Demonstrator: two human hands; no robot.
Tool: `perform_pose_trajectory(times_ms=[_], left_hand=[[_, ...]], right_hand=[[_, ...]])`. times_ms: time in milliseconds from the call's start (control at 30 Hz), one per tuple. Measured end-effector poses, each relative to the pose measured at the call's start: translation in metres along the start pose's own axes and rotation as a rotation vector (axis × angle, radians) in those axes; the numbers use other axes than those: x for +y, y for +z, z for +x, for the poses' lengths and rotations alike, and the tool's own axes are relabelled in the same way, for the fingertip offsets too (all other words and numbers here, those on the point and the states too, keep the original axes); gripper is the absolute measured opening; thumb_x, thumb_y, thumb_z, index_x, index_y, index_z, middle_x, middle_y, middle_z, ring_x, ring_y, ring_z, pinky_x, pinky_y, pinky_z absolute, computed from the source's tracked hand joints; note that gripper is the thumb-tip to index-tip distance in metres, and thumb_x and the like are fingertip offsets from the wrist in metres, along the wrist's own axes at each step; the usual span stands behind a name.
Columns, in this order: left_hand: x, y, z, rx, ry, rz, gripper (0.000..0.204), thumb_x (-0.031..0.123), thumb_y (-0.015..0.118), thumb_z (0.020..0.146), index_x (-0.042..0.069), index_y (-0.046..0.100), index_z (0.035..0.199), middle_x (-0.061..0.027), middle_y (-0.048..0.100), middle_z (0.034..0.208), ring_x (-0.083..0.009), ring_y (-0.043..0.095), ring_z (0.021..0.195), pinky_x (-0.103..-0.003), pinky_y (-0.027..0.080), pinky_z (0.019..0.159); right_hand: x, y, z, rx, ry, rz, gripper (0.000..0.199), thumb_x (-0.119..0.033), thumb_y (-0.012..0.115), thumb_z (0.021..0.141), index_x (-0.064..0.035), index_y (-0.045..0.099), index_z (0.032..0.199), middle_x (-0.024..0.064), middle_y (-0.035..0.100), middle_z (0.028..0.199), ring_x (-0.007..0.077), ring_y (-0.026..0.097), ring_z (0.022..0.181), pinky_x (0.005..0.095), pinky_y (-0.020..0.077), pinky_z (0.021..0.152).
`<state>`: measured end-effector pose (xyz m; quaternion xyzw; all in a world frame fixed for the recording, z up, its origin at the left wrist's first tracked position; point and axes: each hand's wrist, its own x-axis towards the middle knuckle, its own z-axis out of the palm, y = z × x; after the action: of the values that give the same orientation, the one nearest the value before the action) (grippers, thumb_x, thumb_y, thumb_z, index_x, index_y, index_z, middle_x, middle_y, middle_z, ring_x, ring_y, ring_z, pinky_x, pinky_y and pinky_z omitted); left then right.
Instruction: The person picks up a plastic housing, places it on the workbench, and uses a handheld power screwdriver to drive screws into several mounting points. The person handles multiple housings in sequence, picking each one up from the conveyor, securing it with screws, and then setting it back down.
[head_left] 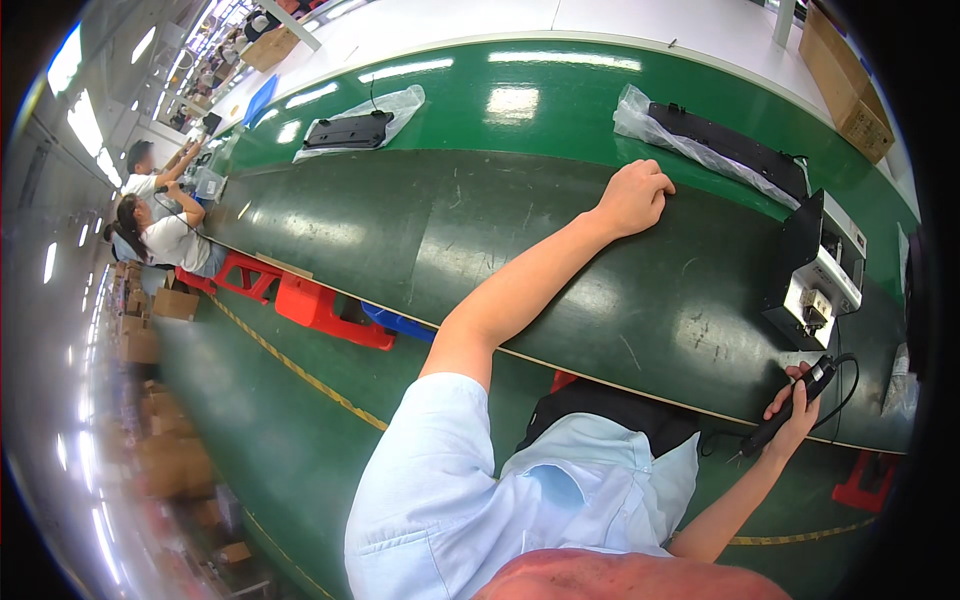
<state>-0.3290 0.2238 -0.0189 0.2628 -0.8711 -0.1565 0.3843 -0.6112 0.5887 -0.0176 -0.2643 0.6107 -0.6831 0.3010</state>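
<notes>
My right hand (pixel 792 412) grips a black electric screwdriver (pixel 797 402) by its body, beyond the table's near edge. The tool tilts with its thin bit toward the lower left, and a cord loops from its other end. My left hand (pixel 637 197) is reached out across the dark work mat (pixel 480 240), fingers curled at the mat's far border. Its palm is hidden, so I cannot see whether anything lies in it. Nearest to that hand, on the green surface beyond, a long black panel (pixel 730 150) lies on clear plastic wrap with its cable at the right end.
A black and light-grey box-shaped device (pixel 818 270) stands on the mat at right. Another black panel (pixel 350 130) on plastic lies at far left. A cardboard box (pixel 845 85) sits far right. Red stools (pixel 325 310) are under the table; two people work at the far left.
</notes>
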Motion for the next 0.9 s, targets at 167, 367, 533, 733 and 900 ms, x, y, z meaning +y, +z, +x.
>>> perform_pose_trajectory(times_ms=[167, 367, 533, 733, 900], left_hand=[[-0.0001, -0.0002, 0.0001, -0.002, 0.002, 0.000, 0.017, 0.001, 0.060, 0.084, 0.007, 0.076, 0.089, -0.0113, 0.063, 0.090, -0.0320, 0.063, 0.091, -0.044, 0.053, 0.082], [0.0006, -0.0014, -0.0003, -0.005, -0.005, -0.004, 0.017, 0.001, 0.060, 0.084, 0.007, 0.075, 0.089, -0.0114, 0.063, 0.091, -0.0321, 0.063, 0.093, -0.044, 0.053, 0.083], [0.0014, -0.0013, 0.0002, 0.002, 0.001, -0.002, 0.017, 0.001, 0.060, 0.084, 0.007, 0.075, 0.089, -0.0116, 0.063, 0.091, -0.0324, 0.063, 0.093, -0.044, 0.053, 0.083], [-0.0003, -0.0001, -0.0002, -0.003, -0.001, -0.003, 0.017, 0.001, 0.060, 0.084, 0.007, 0.076, 0.089, -0.0119, 0.064, 0.091, -0.0327, 0.063, 0.093, -0.044, 0.053, 0.083], [0.0002, -0.0004, 0.0002, 0.004, 0.004, -0.003, 0.017, 0.001, 0.060, 0.084, 0.007, 0.076, 0.089, -0.0118, 0.063, 0.091, -0.0328, 0.063, 0.092, -0.044, 0.053, 0.083]], right_hand=[[-0.0027, 0.0032, -0.0004, 0.012, 0.016, -0.006, 0.043, -0.020, 0.057, 0.105, 0.0060, 0.049, 0.138, 0.0144, 0.064, 0.118, 0.0068, 0.049, 0.056, 0.0231, 0.0419, 0.041], [-0.0049, 0.0057, -0.0009, 0.030, 0.023, -0.001, 0.041, -0.016, 0.056, 0.104, 0.0067, 0.049, 0.138, 0.0148, 0.065, 0.115, 0.0086, 0.049, 0.054, 0.0239, 0.0426, 0.040], [-0.0024, 0.0034, -0.0001, 0.030, 0.020, 0.012, 0.040, -0.015, 0.055, 0.104, 0.0070, 0.049, 0.138, 0.0148, 0.065, 0.115, 0.0086, 0.049, 0.054, 0.0238, 0.0427, 0.040], [-0.0025, 0.0031, 0.0001, 0.022, 0.015, 0.015, 0.041, -0.015, 0.056, 0.104, 0.0065, 0.049, 0.138, 0.0149, 0.065, 0.115, 0.0086, 0.049, 0.055, 0.0237, 0.0427, 0.040], [-0.0014, 0.0027, 0.0003, 0.017, 0.008, 0.022, 0.041, -0.016, 0.056, 0.104, 0.0065, 0.049, 0.138, 0.0149, 0.065, 0.116, 0.0084, 0.049, 0.055, 0.0236, 0.0425, 0.040]])
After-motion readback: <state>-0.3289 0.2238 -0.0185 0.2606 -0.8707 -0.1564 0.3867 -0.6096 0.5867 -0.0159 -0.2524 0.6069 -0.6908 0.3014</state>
